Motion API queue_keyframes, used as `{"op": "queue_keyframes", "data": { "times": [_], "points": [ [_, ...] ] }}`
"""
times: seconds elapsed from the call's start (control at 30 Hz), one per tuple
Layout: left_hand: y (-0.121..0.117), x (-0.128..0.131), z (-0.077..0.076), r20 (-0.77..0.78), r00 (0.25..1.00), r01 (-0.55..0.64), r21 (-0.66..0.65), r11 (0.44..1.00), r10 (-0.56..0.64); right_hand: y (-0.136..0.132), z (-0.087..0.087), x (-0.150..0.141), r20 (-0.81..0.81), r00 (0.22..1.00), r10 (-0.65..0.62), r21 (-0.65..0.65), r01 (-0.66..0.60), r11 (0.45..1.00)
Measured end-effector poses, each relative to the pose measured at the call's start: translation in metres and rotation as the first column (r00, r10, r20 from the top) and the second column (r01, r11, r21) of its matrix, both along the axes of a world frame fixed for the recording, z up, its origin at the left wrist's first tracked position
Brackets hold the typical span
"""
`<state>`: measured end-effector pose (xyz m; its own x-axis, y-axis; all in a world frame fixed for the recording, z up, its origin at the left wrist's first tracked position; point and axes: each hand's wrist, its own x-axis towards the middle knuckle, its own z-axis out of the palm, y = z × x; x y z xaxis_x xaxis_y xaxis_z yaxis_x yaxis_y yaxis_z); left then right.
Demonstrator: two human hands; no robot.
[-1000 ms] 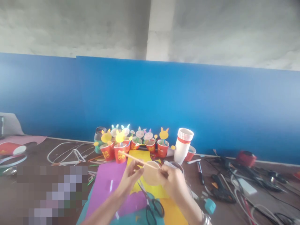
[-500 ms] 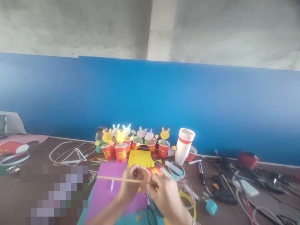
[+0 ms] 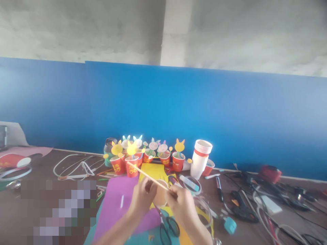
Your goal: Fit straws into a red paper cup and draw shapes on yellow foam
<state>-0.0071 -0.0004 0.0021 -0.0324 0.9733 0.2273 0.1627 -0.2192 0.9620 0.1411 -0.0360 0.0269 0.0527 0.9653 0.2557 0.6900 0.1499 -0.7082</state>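
Head view: over the middle of the dark brown counter [image 3: 43, 173], the person's right hand [image 3: 182, 204] has its fingers pinched on the near end of a thin, pale wooden stick [image 3: 146, 175]. The stick slants up and away to the left, passing in front of the rim of a paper cup with a tan inside [image 3: 160, 198], whose mouth faces the camera between the two hands. The left hand [image 3: 141, 197] has bent fingers at the cup's left edge; whether they grip it cannot be told.

Below the hands lie open scissors with black loop handles [image 3: 173, 227], near a flat purple paper sheet [image 3: 114, 200] and a flat teal paper sheet [image 3: 158, 237]. Farther back, red paper cups with gold print [image 3: 132, 169] stand upright in a group, carrying yellow and pale animal-shaped cutouts [image 3: 180, 146]. To their right rises a tall stack of white paper cups [image 3: 198, 165], with a black marker [image 3: 219, 189] nearer the person.
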Motion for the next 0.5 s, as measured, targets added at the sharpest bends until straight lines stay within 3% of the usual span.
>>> {"op": "queue_keyframes", "data": {
  "times": [0.1, 0.17, 0.23, 0.33, 0.43, 0.5],
  "points": [
    [-0.001, -0.005, 0.004, 0.105, 0.977, 0.189, -0.001, 0.982, -0.188, 0.004, 0.0, 0.002, -0.114, 0.993, 0.01, -0.016, -0.012, 1.0],
    [-0.003, -0.009, 0.005, 0.202, 0.912, 0.362, 0.01, 0.932, -0.357, 0.008, 0.001, 0.004, -0.208, 0.978, 0.007, -0.033, -0.014, 0.999],
    [-0.006, -0.01, 0.004, 0.244, 0.864, 0.456, -0.008, 0.89, -0.441, 0.012, 0.002, 0.006, -0.301, 0.953, 0.009, -0.068, -0.031, 0.997],
    [-0.008, -0.007, 0.002, 0.179, 0.891, 0.429, -0.033, 0.903, -0.417, 0.015, 0.004, 0.011, -0.294, 0.956, 0.0, -0.057, -0.017, 0.998],
    [-0.008, -0.002, -0.002, 0.126, 0.899, 0.418, 0.033, 0.908, -0.419, 0.015, 0.006, 0.016, -0.143, 0.986, -0.08, 0.107, 0.096, 0.99],
    [-0.008, 0.002, -0.006, 0.082, 0.906, 0.411, 0.073, 0.909, -0.416, 0.014, 0.006, 0.016, -0.118, 0.99, -0.072, 0.157, 0.09, 0.983]
  ]
}}
